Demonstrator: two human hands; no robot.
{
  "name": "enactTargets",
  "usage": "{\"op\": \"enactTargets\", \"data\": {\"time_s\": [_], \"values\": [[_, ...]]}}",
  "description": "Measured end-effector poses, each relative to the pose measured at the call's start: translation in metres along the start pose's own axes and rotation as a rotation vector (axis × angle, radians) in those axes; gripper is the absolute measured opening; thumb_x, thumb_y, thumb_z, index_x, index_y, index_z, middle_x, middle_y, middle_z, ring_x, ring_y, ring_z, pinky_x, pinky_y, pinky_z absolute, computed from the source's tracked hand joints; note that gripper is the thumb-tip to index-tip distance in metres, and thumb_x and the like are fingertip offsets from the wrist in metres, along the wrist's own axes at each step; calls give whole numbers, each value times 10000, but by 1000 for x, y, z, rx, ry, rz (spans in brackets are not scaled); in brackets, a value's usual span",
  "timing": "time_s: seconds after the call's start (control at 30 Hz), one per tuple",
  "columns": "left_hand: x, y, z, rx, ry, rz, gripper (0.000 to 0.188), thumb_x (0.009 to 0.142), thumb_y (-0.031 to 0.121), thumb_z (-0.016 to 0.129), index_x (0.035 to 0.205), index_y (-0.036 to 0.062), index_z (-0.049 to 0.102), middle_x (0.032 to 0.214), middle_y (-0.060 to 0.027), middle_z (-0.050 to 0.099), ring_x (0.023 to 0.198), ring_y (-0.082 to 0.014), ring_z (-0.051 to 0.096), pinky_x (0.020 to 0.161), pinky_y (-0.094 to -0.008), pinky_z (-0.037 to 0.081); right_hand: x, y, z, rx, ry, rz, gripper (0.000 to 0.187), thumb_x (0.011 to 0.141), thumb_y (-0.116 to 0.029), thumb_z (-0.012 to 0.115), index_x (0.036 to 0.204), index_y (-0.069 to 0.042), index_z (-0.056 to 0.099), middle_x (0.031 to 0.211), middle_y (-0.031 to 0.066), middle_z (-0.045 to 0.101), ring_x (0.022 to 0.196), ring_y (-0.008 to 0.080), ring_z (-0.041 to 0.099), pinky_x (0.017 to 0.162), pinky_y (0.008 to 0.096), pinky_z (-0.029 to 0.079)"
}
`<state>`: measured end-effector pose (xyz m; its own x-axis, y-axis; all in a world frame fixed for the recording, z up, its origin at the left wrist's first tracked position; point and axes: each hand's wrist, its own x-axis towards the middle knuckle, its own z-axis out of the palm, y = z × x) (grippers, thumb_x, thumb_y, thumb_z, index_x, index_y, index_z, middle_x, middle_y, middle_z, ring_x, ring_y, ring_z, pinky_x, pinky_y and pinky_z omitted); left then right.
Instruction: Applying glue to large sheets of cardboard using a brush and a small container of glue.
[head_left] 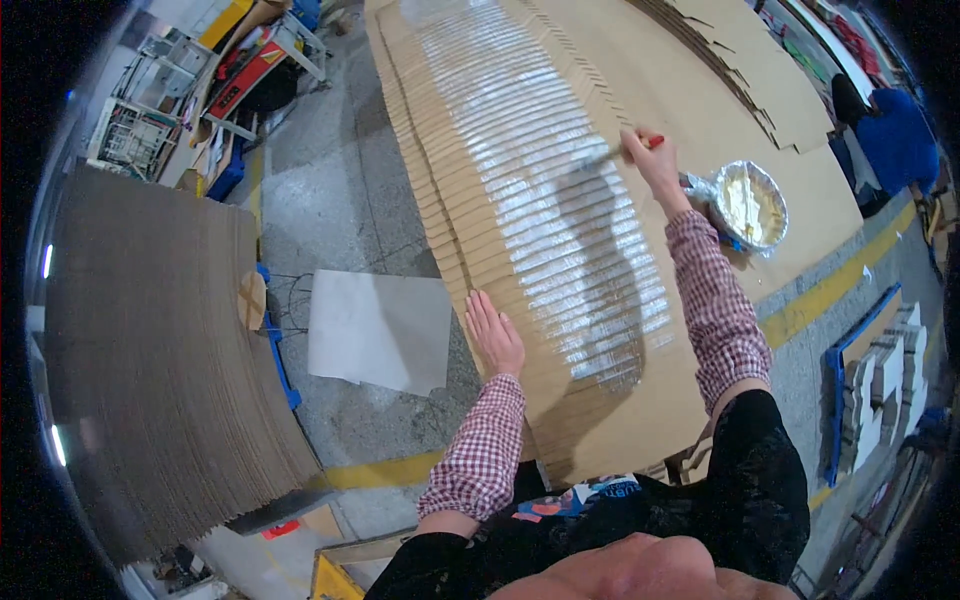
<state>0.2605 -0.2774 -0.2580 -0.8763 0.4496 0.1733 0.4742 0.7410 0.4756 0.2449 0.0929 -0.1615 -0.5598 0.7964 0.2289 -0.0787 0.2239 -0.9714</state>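
Right grip (654, 168) has room leftward; rightward, a bowl (779, 198) apparently obstructs.

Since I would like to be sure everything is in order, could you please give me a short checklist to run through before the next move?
1. Left hand placed on the fanned cardboard sheets: ok, it lies flat at their left edge.
2. Right hand gripping the red-ended tool: ok, it is held over the right side of the sheets.
3. Silvery-lined bowl close by: ok, it stands just right of the right forearm.
4. Amount of pale contents left in it: cannot tell, the depth does not show.
5. Checked right sleeve off the glossy band: ok, it appears to lie to the band's right.
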Motion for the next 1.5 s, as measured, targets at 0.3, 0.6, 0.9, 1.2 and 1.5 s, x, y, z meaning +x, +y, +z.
{"op": "enactTargets", "data": {"time_s": [0.3,0.6,0.9,1.2,1.5], "values": [[-4,-15,6,97,-20,-28,540,939,217,299,1419,-18,217,1477,-207,218,1384,-337,166,1137,-433,105,-64,-79,-168,45,118,130,169,861,-122,600,954,10,548,836,65,569,678,130,609,573,238,507],[1,-10,8,101,-4,-13,540,946,238,284,1420,-15,220,1478,-197,225,1381,-327,185,1138,-423,123,-21,-17,-292,-394,320,119,179,832,-154,615,859,22,627,708,85,642,509,137,612,439,251,500],[-2,-12,5,93,22,18,540,945,249,277,1407,-29,246,1466,-209,242,1373,-337,198,1135,-427,129,-16,62,-269,-644,279,236,315,810,-261,678,885,41,629,658,117,639,515,178,642,466,283,509],[-2,-12,4,63,15,8,543,943,255,295,1403,-31,250,1456,-226,251,1368,-348,198,1134,-438,121,-5,12,-292,-343,259,210,270,812,-253,685,853,11,649,711,73,647,541,127,610,488,245,506],[-4,-17,21,92,-8,10,537,948,242,295,1415,-13,226,1478,-192,224,1384,-322,173,1141,-426,94,-30,44,-338,-317,374,174,243,850,-186,645,931,39,605,792,107,657,581,166,636,505,259,544]]}}
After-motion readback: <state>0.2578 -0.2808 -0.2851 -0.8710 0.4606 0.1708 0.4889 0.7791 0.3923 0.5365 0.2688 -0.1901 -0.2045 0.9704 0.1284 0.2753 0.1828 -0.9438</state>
